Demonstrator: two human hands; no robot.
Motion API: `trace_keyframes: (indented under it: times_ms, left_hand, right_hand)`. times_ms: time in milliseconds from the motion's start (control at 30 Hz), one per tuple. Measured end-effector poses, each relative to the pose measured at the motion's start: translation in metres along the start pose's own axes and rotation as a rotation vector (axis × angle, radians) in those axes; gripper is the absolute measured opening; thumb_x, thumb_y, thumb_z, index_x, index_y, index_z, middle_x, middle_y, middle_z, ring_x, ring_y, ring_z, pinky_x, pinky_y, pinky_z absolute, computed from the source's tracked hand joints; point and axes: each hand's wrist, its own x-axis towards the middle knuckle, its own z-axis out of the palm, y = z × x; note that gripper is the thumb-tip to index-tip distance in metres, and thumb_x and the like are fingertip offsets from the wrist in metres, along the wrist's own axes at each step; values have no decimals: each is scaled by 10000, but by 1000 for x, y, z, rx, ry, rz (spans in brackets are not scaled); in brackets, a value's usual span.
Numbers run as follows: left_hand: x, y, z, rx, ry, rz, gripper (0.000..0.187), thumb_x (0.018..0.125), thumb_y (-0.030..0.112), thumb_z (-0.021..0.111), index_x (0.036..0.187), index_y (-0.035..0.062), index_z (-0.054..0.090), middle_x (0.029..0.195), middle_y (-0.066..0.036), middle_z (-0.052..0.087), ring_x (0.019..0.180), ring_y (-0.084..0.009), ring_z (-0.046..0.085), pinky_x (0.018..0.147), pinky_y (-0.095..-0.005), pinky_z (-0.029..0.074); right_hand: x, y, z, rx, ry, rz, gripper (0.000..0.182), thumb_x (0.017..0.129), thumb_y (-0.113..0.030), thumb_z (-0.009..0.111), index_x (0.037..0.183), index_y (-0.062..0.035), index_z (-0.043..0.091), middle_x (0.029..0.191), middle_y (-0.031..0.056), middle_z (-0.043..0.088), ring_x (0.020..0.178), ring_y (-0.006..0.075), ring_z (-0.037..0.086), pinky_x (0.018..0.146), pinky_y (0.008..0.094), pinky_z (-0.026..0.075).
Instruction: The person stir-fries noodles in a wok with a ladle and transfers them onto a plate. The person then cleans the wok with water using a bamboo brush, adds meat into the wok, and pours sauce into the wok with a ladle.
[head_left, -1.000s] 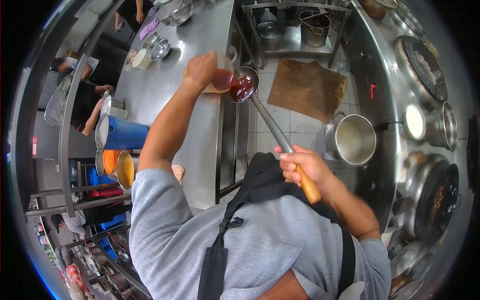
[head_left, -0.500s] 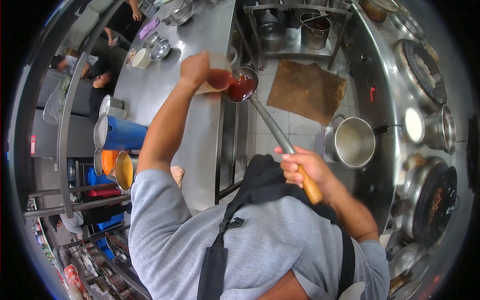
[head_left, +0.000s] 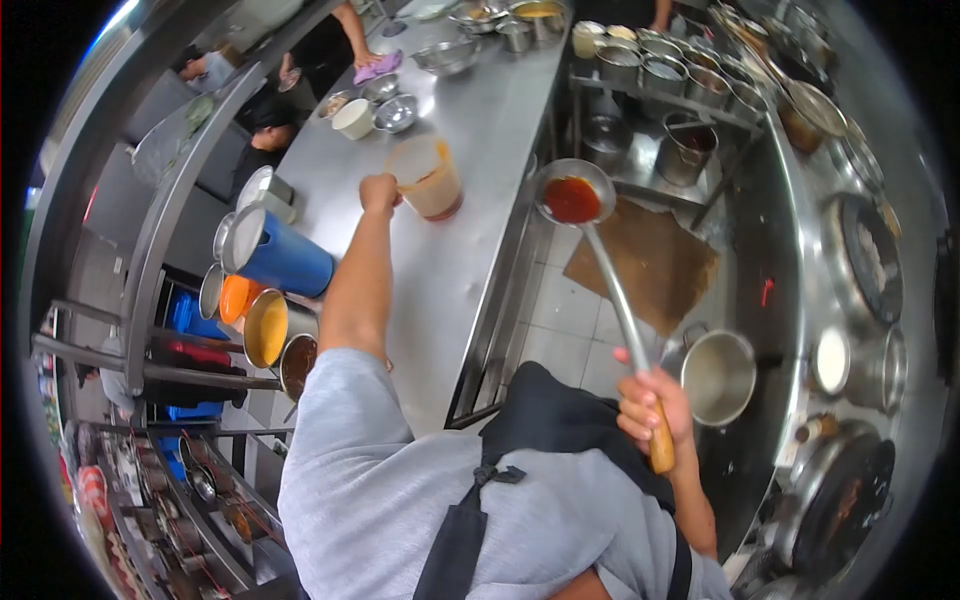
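My left hand (head_left: pixel 379 193) is closed around the handle of a translucent plastic jug (head_left: pixel 424 172). The jug is upright over the steel table (head_left: pixel 430 270), with orange-red smears on its wall and a little red liquid at the bottom. In my right hand (head_left: pixel 655 403) is a long ladle (head_left: pixel 617 285), gripped by its wooden handle. The ladle's bowl holds red sauce (head_left: pixel 572 200) and hangs over the gap between the table and the stove side, to the right of the jug.
A blue container (head_left: pixel 285 255) and a pot of yellow liquid (head_left: pixel 268 328) stand left of my arm. Metal bowls (head_left: pixel 396 113) sit farther up the table. Sauce pots (head_left: pixel 665 75) line a rack ahead. An open pot (head_left: pixel 717 378) is at right. Another person's hand (head_left: pixel 368 60) rests on a purple cloth.
The jug has gone from tilted at the ladle's rim to upright, away to the left over the table. The ladle, with sauce in it, is now apart from the jug. My view has shifted.
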Motion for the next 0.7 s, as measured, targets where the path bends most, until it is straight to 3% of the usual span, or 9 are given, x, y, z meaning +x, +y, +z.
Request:
trace_keyframes:
  times_ms: [67, 167, 300, 367, 433, 500, 567, 633, 700]
  left_hand:
    - [-10, -2, -5, -265, 61, -112, 147, 746, 31, 538, 751, -105, 593, 670, -177, 600, 487, -246, 585, 395, -315, 467]
    - [-6, 1, -9, -349, 187, -132, 153, 754, 40, 550, 757, -109, 585, 710, -179, 611, 483, -225, 579, 402, -300, 483]
    - [29, -11, -14, -361, 210, -204, 164, 765, 61, 538, 824, -82, 592, 720, -166, 618, 515, -223, 603, 403, -326, 480]
    - [68, -45, -9, -458, 204, -76, 167, 781, 105, 558, 832, -47, 609, 703, -147, 621, 512, -224, 602, 409, -349, 477]
    - [82, -67, -14, -615, -38, 109, 132, 765, 41, 601, 886, -6, 619, 810, -129, 620, 683, -246, 614, 559, -380, 535]
    - [114, -91, -5, -679, -123, 44, 259, 854, 149, 526, 1023, -29, 611, 967, -158, 637, 822, -294, 632, 688, -424, 553]
    - [53, -74, 21, -576, -95, 2, 334, 920, 186, 441, 1105, -46, 593, 1053, -167, 643, 975, -322, 626, 791, -458, 563]
    - [-22, -48, 51, -569, -147, -54, 146, 865, 168, 540, 846, 38, 605, 797, -42, 628, 752, -168, 595, 641, -290, 480]
    - [-111, -35, 71, -544, -372, 10, 150, 896, 166, 520, 836, 58, 605, 788, -28, 617, 742, -143, 577, 670, -272, 435]
  right_hand:
    - [-7, 0, -10, 125, -32, -87, 382, 963, -87, 358, 1339, -23, 385, 659, 14, 420, 434, 101, 407, 402, 280, 381]
    - [-25, 2, -30, 152, -92, -162, 413, 966, -94, 330, 1369, -8, 342, 676, 27, 421, 454, 110, 424, 415, 292, 397]
    - [-53, 7, -23, 235, -79, -396, 455, 970, -113, 289, 1407, 12, 273, 713, 48, 425, 476, 124, 444, 431, 305, 412]
    - [-74, 11, -31, 212, -149, -563, 501, 986, -178, 261, 1435, 29, 177, 771, 62, 446, 492, 144, 461, 453, 320, 431]
    - [-96, 13, -23, 254, -124, -675, 495, 987, -156, 263, 1448, 8, 185, 737, 57, 418, 474, 136, 435, 425, 317, 400]
    - [-117, 15, -16, 249, -144, -820, 488, 993, -166, 257, 1442, 16, 205, 741, 53, 418, 457, 142, 422, 405, 305, 382]
    - [-143, 13, -13, 240, -35, -994, 451, 985, -135, 276, 1403, 31, 300, 722, 44, 427, 441, 125, 414, 390, 285, 377]
    - [-174, 10, -18, 141, -7, -1163, 413, 976, -117, 324, 1357, 35, 378, 688, 22, 426, 445, 94, 418, 391, 259, 384]
    - [-201, 17, -21, 67, 53, -1304, 349, 974, -129, 370, 1281, 16, 453, 667, -4, 414, 444, 82, 413, 376, 260, 370]
